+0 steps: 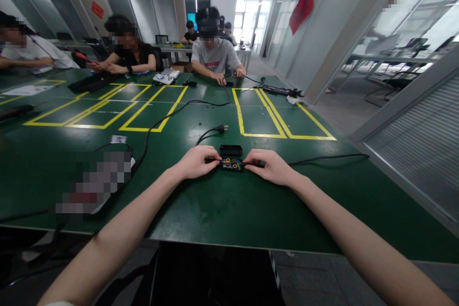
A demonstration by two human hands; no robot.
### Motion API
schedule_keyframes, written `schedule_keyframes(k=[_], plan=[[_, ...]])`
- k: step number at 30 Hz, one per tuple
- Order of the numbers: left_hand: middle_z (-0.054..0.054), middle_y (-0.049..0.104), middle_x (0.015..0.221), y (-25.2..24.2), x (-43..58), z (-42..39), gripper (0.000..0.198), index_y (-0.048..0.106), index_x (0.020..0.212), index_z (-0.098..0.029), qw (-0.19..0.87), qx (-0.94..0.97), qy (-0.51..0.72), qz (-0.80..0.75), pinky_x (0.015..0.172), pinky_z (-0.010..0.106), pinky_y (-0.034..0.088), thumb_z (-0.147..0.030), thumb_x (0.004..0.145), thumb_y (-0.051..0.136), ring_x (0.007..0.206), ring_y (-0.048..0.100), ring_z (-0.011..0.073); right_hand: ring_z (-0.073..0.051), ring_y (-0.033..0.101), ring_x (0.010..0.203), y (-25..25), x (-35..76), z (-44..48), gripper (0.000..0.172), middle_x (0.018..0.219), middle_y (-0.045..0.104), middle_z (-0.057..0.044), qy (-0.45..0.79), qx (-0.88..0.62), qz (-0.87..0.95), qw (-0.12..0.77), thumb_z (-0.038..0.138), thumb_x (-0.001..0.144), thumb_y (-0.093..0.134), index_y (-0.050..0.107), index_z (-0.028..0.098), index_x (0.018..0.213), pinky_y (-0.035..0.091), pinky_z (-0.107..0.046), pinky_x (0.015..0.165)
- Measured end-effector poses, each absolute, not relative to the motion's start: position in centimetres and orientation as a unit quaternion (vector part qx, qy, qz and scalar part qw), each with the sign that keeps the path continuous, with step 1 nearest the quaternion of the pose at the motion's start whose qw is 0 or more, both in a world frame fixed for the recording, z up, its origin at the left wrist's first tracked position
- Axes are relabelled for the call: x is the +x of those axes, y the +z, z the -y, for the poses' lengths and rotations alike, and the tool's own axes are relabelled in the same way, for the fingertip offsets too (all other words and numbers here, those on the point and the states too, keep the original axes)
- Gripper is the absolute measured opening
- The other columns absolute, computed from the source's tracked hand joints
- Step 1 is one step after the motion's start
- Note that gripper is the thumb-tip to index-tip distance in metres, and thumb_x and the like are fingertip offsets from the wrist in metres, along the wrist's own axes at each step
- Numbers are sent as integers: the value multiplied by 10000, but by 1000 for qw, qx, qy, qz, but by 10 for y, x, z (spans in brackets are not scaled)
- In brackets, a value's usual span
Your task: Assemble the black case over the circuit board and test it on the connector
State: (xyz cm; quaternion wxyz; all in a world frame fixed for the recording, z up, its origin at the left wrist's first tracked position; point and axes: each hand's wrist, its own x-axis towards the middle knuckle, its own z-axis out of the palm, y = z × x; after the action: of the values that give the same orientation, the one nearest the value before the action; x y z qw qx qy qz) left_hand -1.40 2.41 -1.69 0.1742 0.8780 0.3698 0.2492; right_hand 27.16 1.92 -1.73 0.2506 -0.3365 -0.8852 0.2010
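An opened black power adapter (232,164) lies on the green table in front of me, its circuit board and coils exposed. Just behind it rests the separate black cover (231,150). My left hand (195,161) is closed in a pinch on the power cord at the adapter's left end. At the right end, my right hand (270,166) pinches the output cable (330,158), which runs off to the right. A black plug (222,128) on a short curved cord lies beyond my left hand. My fingers partly hide both cable ends.
To the left lies a blurred-out object (103,181) with a long black cable beside it. Yellow tape rectangles (263,136) mark the green table (215,215). Across it a person in a grey shirt (217,55) handles a cable; two others sit further left. A tool (278,90) lies far right.
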Motion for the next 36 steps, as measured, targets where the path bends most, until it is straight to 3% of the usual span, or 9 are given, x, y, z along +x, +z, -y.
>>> schedule_keyframes(k=[5,9,19,27,33,36], plan=[[33,712,867,-16,-12,-24,118,694,828,-185,157,888,224,-369,729,259,487,-189,898,600,803,654,169,-173,641,764,-16,271,-22,177,871,679,-45,197,-318,899,227,238,942,608,649,200,773,483,-292,741],[36,697,876,-13,-11,-23,119,668,837,-194,124,898,213,-365,779,281,493,-179,906,572,855,640,187,-175,643,782,-17,271,-23,169,871,674,-38,188,-322,904,210,223,945,613,642,201,780,472,-281,736],[39,682,907,-10,-9,-18,157,660,859,-199,77,902,174,-387,718,266,469,-210,954,535,835,634,186,-193,646,825,-22,272,-28,141,899,674,-54,119,-320,913,223,227,965,579,659,210,850,485,-291,750],[33,673,915,-13,-13,-24,161,656,848,-204,112,905,182,-368,747,265,477,-232,959,542,844,625,180,-195,651,825,-22,272,-29,114,904,683,-49,123,-317,913,225,197,928,592,675,221,854,500,-298,750],[43,713,917,-25,-13,-29,90,704,836,-190,191,862,284,-375,805,294,510,-208,872,623,881,658,192,-212,660,866,-31,267,-27,148,915,697,-63,123,-337,880,311,258,937,582,682,223,833,526,-338,798],[48,727,909,-29,-9,-33,140,746,899,-187,190,810,327,-448,777,305,521,-261,882,628,846,663,196,-232,663,916,-39,264,-34,190,975,710,-79,100,-399,842,350,296,963,560,737,228,967,538,-371,831]])
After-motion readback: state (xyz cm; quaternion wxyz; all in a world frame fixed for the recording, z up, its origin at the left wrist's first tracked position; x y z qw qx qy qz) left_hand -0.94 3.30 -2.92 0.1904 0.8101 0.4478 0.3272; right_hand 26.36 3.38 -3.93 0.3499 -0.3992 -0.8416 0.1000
